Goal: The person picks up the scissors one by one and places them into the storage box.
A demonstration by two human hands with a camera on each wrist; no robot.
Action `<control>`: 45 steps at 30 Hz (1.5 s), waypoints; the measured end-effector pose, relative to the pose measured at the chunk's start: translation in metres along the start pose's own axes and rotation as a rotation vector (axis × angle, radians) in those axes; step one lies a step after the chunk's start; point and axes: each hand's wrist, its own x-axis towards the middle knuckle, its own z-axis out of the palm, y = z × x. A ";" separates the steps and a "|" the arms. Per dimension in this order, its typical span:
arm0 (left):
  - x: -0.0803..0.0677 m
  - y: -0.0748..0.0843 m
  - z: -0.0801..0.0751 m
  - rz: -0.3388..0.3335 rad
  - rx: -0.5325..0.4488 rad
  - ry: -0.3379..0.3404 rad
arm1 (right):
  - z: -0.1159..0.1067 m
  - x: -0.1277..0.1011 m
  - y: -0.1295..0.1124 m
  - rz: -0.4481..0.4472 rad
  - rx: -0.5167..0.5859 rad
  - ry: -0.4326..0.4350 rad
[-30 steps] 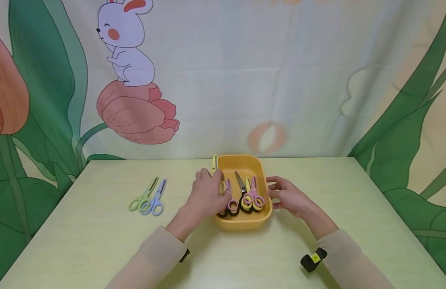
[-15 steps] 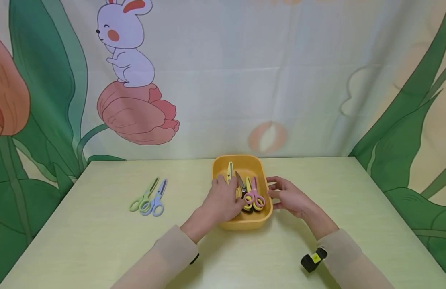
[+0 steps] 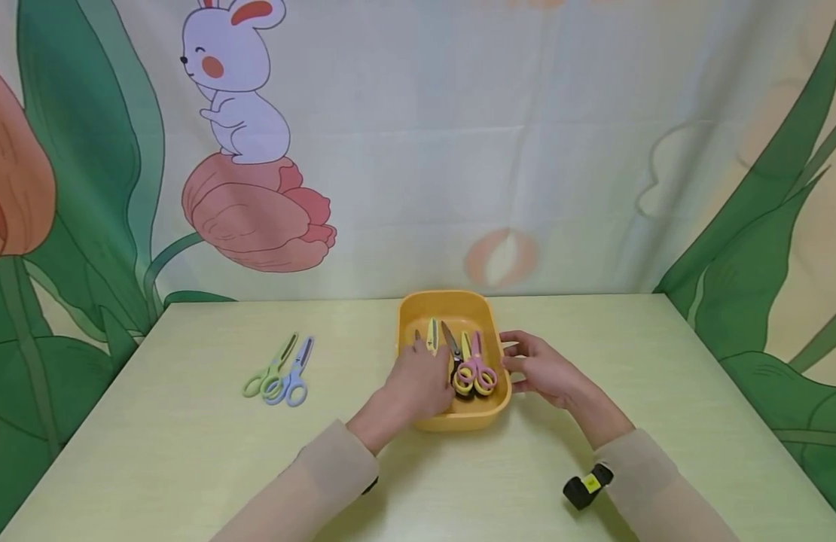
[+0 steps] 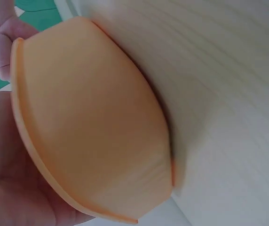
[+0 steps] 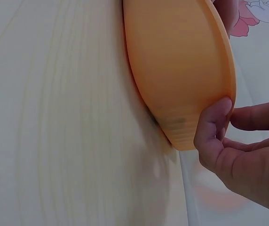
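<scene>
Nearest to the camera, two beige sleeves are coming in from the lower edge, and a small black and yellow device [image 3: 587,485] is sitting on the right wrist.

The left hand [image 3: 423,380] is reaching over the near left rim into the orange tray [image 3: 459,421], palm down, with the fingers lying on the scissors there. They are covering some handles, so I cannot tell if they are curling round one pair or only resting on it. The right hand [image 3: 536,369] is staying at the right rim of the tray; in the right wrist view the thumb [image 5: 212,127] is pressing the outside edge and the other fingers are nearly straight, so it is steadying, not gripping.

Inside the tray, the pink scissors [image 3: 477,366] are lying on the yellow-handled ones [image 3: 464,373], a black-handled pair [image 3: 450,345] is just beside them, and a yellow capped pair [image 3: 431,336] is touching the left fingertips. I am judging these scissors to be light, stiff and smooth plastic with metal blades; the handle loops look the safest place to take hold, and the overlapping pairs may snag on each other. The tray itself looks light and may slide on the pale table [image 3: 187,452].

Farther left, well apart from the tray, green scissors [image 3: 267,366] and blue scissors [image 3: 292,376] are lying side by side, touching.
</scene>
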 end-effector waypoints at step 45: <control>-0.015 -0.029 -0.018 0.144 -0.185 0.249 | -0.002 0.001 0.003 -0.020 0.036 -0.011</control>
